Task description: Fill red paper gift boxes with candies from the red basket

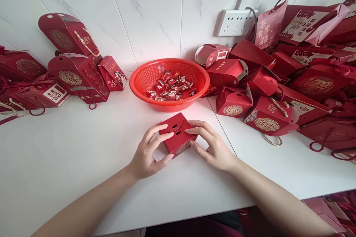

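A small red gift box (180, 142) with a gold emblem on its front stands on the white table, between my hands. Its rounded top flap is folded over, and two dark holes show on the top. My left hand (148, 152) grips the box from the left, fingertips on the top and thumb at the front lower corner. From the right, my right hand (213, 146) holds it with fingers on the top edge and thumb against the front. Just behind the box sits a red plastic basket (169, 106) with wrapped candies (172, 87) in it.
Red gift boxes (80, 77) stand at the left by the tiled wall. A large pile of red boxes and bags (313, 81) fills the right side. A white power strip (236, 23) is on the wall, and the white table's (178, 207) front edge runs below my arms.
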Tool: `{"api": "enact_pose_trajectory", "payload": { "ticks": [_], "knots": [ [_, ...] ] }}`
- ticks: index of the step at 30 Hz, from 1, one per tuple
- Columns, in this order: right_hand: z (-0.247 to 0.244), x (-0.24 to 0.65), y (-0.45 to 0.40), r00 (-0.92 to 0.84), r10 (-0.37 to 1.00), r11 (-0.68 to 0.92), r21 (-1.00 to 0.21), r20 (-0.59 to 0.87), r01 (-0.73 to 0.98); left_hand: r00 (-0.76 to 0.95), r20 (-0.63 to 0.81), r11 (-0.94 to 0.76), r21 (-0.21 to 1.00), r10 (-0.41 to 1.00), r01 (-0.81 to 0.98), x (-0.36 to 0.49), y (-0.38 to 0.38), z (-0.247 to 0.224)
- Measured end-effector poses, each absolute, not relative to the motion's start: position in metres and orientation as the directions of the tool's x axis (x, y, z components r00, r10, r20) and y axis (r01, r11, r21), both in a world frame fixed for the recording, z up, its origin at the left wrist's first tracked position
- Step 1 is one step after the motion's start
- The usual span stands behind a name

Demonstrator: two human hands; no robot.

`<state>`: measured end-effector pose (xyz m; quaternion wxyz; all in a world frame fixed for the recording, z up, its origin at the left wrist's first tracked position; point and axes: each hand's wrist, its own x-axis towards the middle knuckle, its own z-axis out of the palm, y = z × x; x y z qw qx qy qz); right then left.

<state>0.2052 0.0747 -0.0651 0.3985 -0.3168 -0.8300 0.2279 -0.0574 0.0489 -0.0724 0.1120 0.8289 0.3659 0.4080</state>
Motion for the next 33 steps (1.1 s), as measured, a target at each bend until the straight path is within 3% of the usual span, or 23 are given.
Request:
{"api": "enact_pose_trajectory", "payload": {
  "ticks": [33],
  "knots": [
    [-0.0667,0.2055,0.0751,-0.484,0.688,0.714,-0.621,0.541,0.322,0.410,0.547,-0.678,0.502,0.730,0.537,-0.0566,0.0479,-0.0715]
  ]
}}
